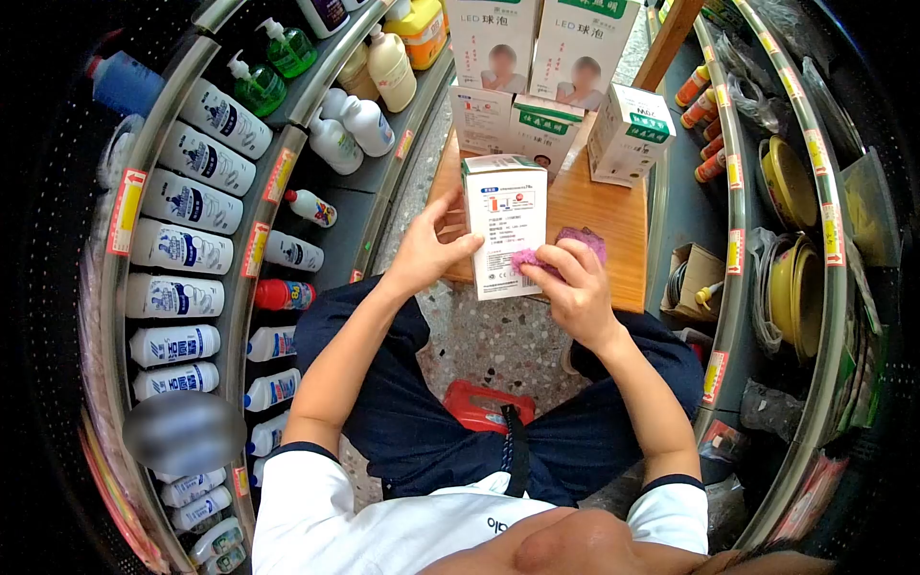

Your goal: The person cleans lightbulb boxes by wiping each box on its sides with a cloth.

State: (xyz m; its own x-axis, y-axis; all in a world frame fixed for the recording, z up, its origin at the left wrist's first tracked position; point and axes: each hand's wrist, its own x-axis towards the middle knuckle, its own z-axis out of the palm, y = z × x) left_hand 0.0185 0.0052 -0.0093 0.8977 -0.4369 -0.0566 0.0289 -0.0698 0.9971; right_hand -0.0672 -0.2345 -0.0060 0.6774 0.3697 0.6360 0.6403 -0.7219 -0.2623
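Note:
A white light bulb box [508, 222] with printed text and a green top edge is held upright in front of me, over the near side of a wooden table [613, 273]. My left hand [436, 244] grips its left side, thumb on the front face and fingers behind. In my right hand [575, 287] is a bunched pink-purple cloth [589, 244], pressed against the box's lower right front. Behind it, more bulb boxes [494, 43] are stacked, and one single box [630, 134] stands to the right on the table.
Shelves on my left carry several white bottles [182, 244] and green pump bottles [287, 48]. Right-hand shelves hold orange-capped cans [698, 110], yellow round pans [795, 297] and a small cardboard box [692, 283]. A red plastic object [479, 404] is between my legs.

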